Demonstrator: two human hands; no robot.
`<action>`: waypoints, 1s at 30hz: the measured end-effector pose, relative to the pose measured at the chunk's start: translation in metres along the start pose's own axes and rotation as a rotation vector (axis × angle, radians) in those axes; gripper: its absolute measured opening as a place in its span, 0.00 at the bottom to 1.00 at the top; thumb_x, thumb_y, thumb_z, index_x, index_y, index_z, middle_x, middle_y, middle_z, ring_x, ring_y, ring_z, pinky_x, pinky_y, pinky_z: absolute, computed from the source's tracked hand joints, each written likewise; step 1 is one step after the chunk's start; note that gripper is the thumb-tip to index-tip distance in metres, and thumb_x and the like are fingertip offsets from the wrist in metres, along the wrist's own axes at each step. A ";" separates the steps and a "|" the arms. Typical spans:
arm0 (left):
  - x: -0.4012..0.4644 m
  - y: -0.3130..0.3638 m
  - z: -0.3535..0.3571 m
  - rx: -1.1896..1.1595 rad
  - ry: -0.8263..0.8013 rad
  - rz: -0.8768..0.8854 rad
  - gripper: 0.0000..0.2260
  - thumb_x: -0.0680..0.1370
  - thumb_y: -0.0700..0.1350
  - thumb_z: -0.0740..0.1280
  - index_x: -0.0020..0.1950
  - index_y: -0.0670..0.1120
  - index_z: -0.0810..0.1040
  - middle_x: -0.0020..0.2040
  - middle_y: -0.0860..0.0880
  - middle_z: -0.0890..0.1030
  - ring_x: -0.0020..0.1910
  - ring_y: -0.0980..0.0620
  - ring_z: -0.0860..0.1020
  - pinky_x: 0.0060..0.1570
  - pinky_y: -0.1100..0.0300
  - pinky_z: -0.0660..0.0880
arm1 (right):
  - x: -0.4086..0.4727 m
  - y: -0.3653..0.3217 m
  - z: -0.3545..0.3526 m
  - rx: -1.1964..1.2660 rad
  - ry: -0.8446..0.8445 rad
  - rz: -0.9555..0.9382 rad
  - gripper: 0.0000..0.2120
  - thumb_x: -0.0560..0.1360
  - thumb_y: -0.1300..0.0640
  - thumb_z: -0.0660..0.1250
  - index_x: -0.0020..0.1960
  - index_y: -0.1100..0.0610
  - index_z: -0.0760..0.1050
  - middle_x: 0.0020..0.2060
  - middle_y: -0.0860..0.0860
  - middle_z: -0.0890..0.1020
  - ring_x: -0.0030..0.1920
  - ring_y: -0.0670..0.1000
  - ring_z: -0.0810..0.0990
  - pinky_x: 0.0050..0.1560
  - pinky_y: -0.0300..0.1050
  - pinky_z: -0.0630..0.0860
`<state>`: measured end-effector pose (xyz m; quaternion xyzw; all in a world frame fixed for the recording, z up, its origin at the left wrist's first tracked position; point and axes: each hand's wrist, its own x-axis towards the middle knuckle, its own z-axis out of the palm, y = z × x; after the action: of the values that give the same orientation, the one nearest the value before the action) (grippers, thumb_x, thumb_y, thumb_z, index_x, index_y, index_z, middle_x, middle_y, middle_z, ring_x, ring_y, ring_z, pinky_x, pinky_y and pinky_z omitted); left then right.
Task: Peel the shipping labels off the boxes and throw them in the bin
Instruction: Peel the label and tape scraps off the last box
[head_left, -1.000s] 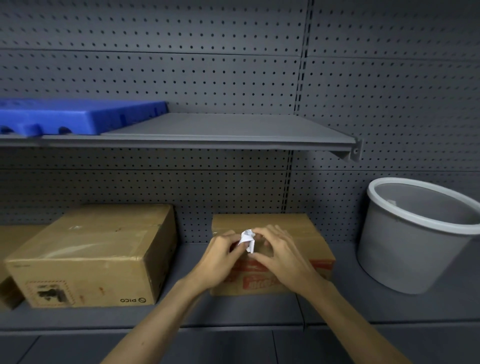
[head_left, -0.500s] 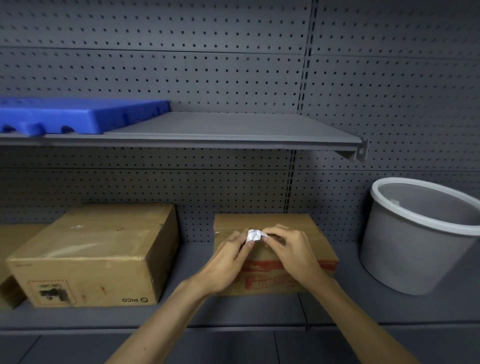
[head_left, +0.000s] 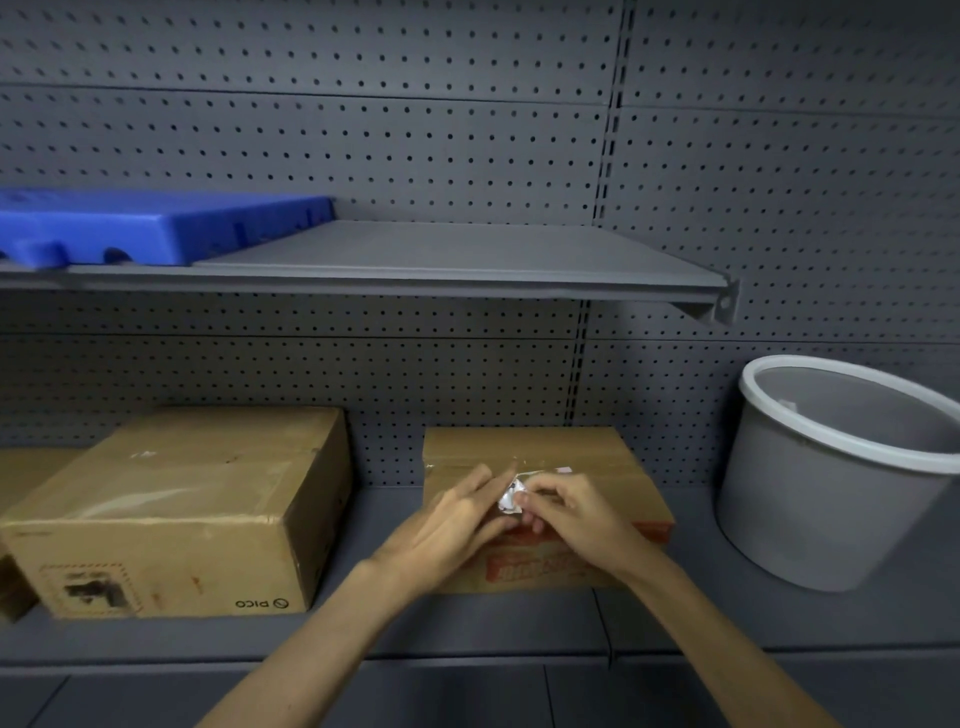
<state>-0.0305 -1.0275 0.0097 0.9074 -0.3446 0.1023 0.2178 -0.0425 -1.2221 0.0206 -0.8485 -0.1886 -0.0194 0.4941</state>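
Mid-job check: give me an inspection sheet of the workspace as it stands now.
Surface: grey lower shelf, holding boxes and bin.
Job's things: small box at centre, white label scrap above it, pinched between both hands; large box to its left; grey bin on the right, upright, something pale inside.
Clutter: blue tray on upper shelf; part of another box at far left.
Grippers: left hand and right hand both shut on the label scrap.
Cables: nothing seen.
Surroundings: grey pegboard wall.
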 end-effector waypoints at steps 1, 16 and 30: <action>0.000 -0.002 0.001 0.016 -0.008 -0.002 0.21 0.82 0.56 0.57 0.74 0.56 0.60 0.51 0.56 0.66 0.49 0.51 0.75 0.51 0.50 0.76 | 0.000 -0.001 0.001 -0.044 -0.012 -0.012 0.11 0.80 0.56 0.63 0.42 0.60 0.79 0.36 0.53 0.82 0.37 0.45 0.78 0.44 0.44 0.76; 0.010 -0.026 0.015 0.117 0.053 -0.104 0.12 0.83 0.49 0.53 0.58 0.44 0.72 0.51 0.50 0.70 0.45 0.51 0.73 0.47 0.54 0.75 | 0.002 0.004 -0.028 -0.507 0.107 0.044 0.26 0.77 0.40 0.63 0.26 0.55 0.70 0.21 0.46 0.67 0.23 0.45 0.63 0.27 0.36 0.66; 0.008 -0.056 0.031 -0.220 0.052 -0.298 0.12 0.83 0.56 0.51 0.47 0.54 0.69 0.49 0.57 0.72 0.48 0.60 0.73 0.53 0.61 0.70 | 0.042 0.051 -0.019 -0.738 0.182 0.208 0.09 0.78 0.61 0.62 0.39 0.55 0.74 0.40 0.47 0.75 0.37 0.44 0.73 0.32 0.34 0.64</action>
<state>0.0137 -1.0090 -0.0334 0.9162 -0.2096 0.0540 0.3371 0.0166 -1.2479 -0.0031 -0.9785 -0.0375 -0.1108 0.1698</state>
